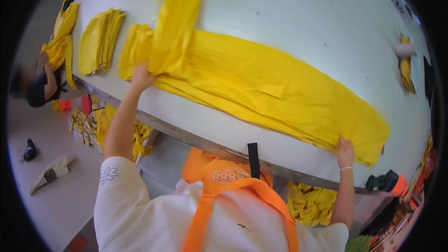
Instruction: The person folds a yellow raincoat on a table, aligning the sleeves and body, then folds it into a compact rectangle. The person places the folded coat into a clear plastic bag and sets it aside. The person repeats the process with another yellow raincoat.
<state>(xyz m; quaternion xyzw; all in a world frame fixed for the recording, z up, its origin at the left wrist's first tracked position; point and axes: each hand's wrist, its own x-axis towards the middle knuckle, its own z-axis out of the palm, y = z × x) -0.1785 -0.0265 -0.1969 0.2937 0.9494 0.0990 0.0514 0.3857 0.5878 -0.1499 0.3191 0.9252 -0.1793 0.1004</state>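
Note:
A long yellow garment (280,81) of smooth thin cloth lies folded in layers across the white table. A sleeve-like strip (179,14) of it runs away from me toward the far edge. At the garment's left part, below the strip, my left hand (142,76) is closed on the near edge, its fingertips partly hidden by cloth. My right hand (345,151) pinches the near edge close to the right end. Both arms are spread wide, and the cloth between the hands lies flat with slight wrinkles.
A stack of folded yellow pieces (100,42) lies left on the table (289,14). Another person (44,81) handles yellow cloth at the far left. Yellow bundles (88,123) lie below the table's edge. A white roll (405,50) stands at the right.

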